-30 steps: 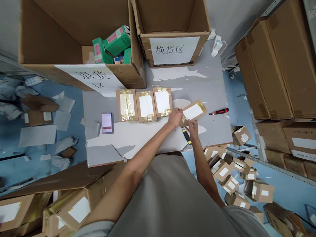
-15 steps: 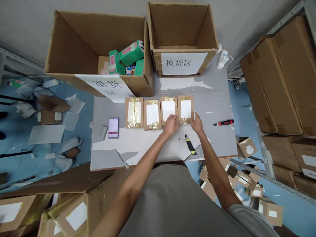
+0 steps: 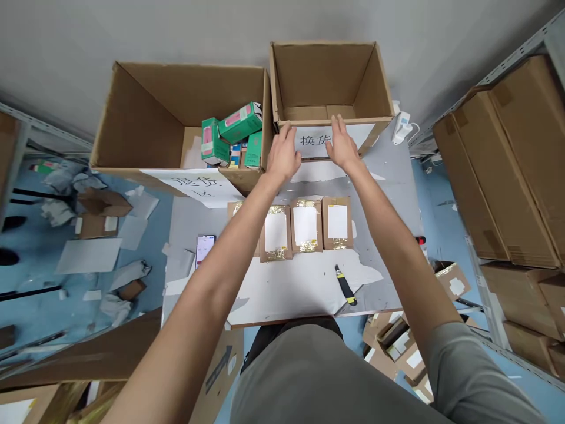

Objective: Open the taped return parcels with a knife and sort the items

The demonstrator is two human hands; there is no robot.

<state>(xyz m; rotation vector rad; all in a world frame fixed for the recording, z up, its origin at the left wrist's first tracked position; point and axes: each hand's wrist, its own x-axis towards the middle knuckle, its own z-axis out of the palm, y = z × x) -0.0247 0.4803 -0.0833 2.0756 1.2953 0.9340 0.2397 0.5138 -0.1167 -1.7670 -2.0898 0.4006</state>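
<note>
My left hand (image 3: 283, 154) lies against the lower left front of the right-hand large cardboard box (image 3: 326, 65), fingers stretched towards its rim. On the same box's front, over a white paper sign (image 3: 309, 141) with handwritten characters, rests my right hand (image 3: 342, 147). Its fingertips reach the top edge and its thumb is apart. Neither hand holds anything. Below them, several small taped cartons (image 3: 304, 225) with white labels stand in a row on the table (image 3: 388, 194). My left forearm partly covers the leftmost carton.
Green boxes (image 3: 241, 122) lie in the left large carton (image 3: 150, 112). A black and yellow utility knife (image 3: 345, 287) is near the front edge, a phone (image 3: 203, 245) at left. A power strip (image 3: 401, 128) sits at back right. Cartons (image 3: 489, 176) fill the right shelf.
Both hands have left the small cartons and moved forward to the front of the right large box. The view has tilted up, so the table sits lower in it.
</note>
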